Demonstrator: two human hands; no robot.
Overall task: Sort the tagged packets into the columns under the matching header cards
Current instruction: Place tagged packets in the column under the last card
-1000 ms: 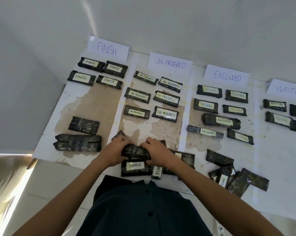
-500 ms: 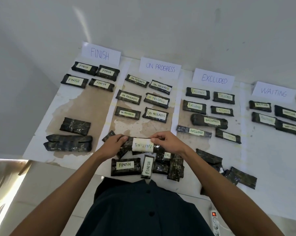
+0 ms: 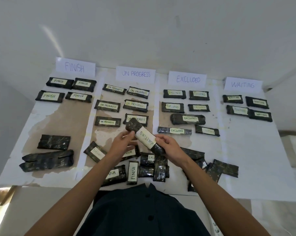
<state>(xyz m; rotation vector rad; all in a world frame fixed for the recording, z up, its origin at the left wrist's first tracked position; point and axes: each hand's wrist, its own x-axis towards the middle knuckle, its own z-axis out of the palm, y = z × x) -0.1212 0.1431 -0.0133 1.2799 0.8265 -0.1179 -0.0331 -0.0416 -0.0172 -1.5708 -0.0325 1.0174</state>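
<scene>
A dark packet tagged WAITING (image 3: 143, 136) is lifted over the middle of the table, tilted with its far end up. My right hand (image 3: 169, 147) grips its near end, and my left hand (image 3: 122, 142) pinches its left side. Four header cards stand along the back: FINISH (image 3: 75, 67), ON PROGRESS (image 3: 135, 74), EXCLUDED (image 3: 187, 79) and WAITING (image 3: 243, 85). Rows of tagged packets lie under each card. Below my hands lies an unsorted heap (image 3: 146, 167) with FINISH and EXCLUDED tags showing.
Two untagged-side packets (image 3: 53, 142) (image 3: 46, 160) lie low in the FINISH column. More dark packets (image 3: 218, 169) are piled at the near right. The white paper sheet (image 3: 256, 159) under WAITING is bare below its two rows. A wall rises behind the cards.
I raised the WAITING packet from level with the heap and turned it from sideways to slanted, its far end now over the ON PROGRESS column. The camera view shifted slightly.
</scene>
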